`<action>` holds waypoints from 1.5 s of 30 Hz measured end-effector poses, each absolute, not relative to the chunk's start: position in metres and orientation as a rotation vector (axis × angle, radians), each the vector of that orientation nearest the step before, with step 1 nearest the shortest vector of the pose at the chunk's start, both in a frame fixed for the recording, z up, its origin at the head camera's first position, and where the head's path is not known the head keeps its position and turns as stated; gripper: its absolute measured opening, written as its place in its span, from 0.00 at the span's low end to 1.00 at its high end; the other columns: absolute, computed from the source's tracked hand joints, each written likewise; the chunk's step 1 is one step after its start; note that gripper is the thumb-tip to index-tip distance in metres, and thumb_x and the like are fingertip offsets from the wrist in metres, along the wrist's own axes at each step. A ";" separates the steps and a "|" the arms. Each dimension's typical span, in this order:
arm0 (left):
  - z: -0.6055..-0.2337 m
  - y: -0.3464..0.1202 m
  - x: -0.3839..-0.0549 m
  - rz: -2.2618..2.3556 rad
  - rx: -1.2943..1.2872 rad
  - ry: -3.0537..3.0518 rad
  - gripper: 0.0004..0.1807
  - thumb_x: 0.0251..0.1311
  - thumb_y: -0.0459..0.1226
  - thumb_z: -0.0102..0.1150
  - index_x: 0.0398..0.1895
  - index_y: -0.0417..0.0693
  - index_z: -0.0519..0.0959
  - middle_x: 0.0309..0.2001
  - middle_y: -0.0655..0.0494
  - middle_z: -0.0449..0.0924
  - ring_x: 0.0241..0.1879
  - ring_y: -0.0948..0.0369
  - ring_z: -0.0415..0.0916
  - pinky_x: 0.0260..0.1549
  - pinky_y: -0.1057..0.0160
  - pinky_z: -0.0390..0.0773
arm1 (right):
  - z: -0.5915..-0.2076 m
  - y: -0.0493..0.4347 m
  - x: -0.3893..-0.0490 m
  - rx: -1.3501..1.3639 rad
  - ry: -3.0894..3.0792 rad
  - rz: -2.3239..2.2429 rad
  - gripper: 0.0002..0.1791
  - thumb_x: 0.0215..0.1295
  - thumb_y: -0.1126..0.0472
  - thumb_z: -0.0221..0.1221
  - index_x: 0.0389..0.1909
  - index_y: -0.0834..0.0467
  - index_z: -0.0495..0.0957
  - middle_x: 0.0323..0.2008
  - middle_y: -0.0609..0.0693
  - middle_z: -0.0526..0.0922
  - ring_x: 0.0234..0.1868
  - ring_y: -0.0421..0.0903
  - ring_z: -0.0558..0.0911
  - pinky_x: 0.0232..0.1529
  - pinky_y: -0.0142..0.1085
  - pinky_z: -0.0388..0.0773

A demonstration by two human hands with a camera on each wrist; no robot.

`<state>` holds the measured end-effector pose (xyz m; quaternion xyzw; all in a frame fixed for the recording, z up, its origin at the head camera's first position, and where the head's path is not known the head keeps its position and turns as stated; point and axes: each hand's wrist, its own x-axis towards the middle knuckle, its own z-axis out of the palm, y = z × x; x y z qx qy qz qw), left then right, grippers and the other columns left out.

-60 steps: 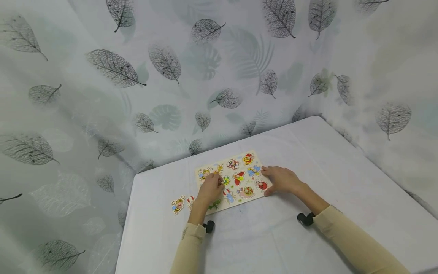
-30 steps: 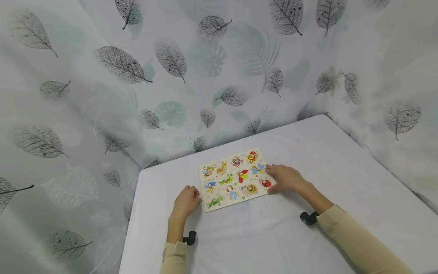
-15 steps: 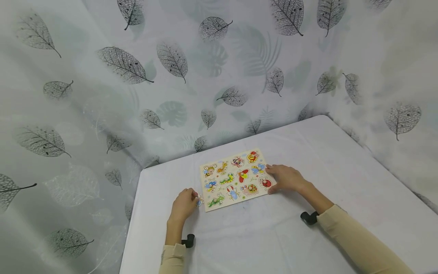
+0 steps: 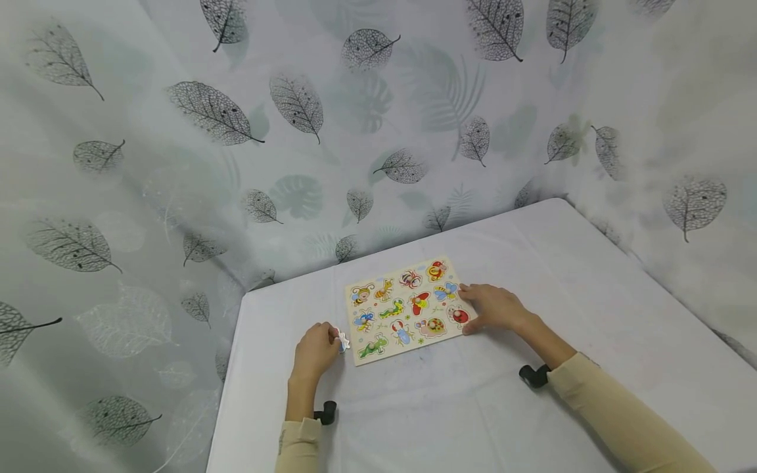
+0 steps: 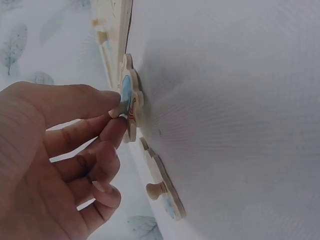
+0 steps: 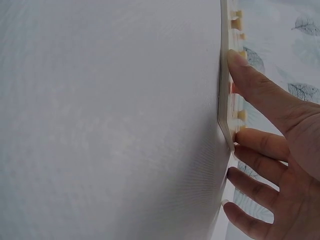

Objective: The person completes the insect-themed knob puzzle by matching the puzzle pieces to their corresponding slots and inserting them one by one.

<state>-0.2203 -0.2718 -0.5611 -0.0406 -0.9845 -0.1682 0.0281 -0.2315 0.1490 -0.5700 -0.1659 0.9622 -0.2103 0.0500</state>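
My left hand (image 4: 316,349) pinches the wooden knob of a puzzle piece (image 5: 131,95) between thumb and index finger. This piece has a wavy outline and some blue paint; it stands tilted just left of the puzzle board (image 4: 387,322). Below it in the left wrist view lies a second knobbed puzzle piece (image 5: 162,182), which my hand hides in the head view. Brightly painted insect pieces with small knobs cover the board. My right hand (image 4: 497,309) rests at the board's right edge, thumb on its rim and the other fingers fairly straight and spread.
A white cloth covers the table (image 4: 426,407), and the board lies flat on it towards the back left. Leaf-printed curtains (image 4: 378,151) rise close behind the table and at both sides. Dark wrist-camera mounts (image 4: 534,376) jut out under both wrists.
My left hand has moved from over the board to the pieces at its left. The puzzle piece in its fingers is now tipped up more than half a second ago. My right hand stays put.
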 end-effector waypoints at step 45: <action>-0.553 -0.184 -0.215 -0.512 -0.562 -2.871 0.03 0.52 0.37 0.65 0.29 0.51 0.80 0.28 0.62 0.75 0.26 0.66 0.69 0.23 0.67 0.72 | -0.571 0.149 -0.231 -0.500 2.922 -0.662 0.53 0.44 0.42 0.79 0.70 0.61 0.71 0.72 0.56 0.68 0.73 0.60 0.65 0.67 0.63 0.64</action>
